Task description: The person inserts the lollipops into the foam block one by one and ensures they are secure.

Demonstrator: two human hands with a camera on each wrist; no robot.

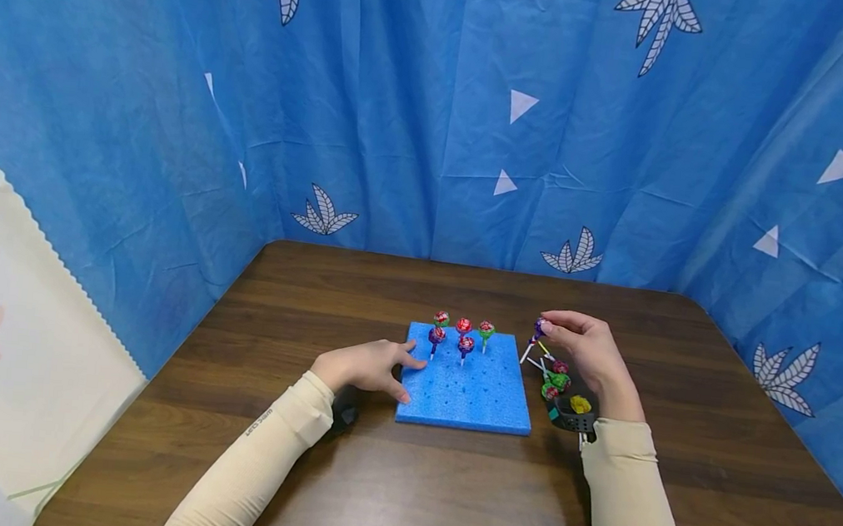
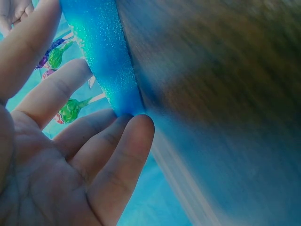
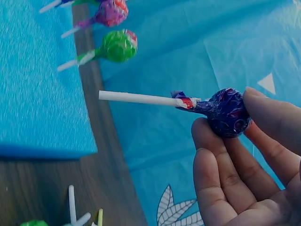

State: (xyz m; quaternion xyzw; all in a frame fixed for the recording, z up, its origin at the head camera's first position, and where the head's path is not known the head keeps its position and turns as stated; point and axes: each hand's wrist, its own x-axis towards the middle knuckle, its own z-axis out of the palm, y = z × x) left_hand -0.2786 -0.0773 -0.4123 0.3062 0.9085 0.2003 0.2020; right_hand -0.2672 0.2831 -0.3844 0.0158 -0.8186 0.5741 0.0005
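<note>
A blue foam board (image 1: 447, 395) dotted with small holes lies on the table, several wrapped lollipops standing upright toward its back. My right hand (image 1: 586, 344) pinches a purple-wrapped lollipop (image 3: 229, 113) by its candy head, to the right of the board. In the right wrist view its white stick points toward the foam. At the board's left edge my left hand (image 1: 375, 366) rests with spread, relaxed fingers touching the foam. The left wrist view shows those fingers (image 2: 127, 165) against the board's side, with a green lollipop (image 2: 70, 110) behind.
Beneath the right wrist lie loose lollipops, among them a green one (image 1: 557, 381) and a yellow one (image 1: 580, 404). The dark wooden table (image 1: 461, 500) runs back to a blue curtain (image 1: 433, 130). A black band (image 1: 573, 418) circles the right wrist.
</note>
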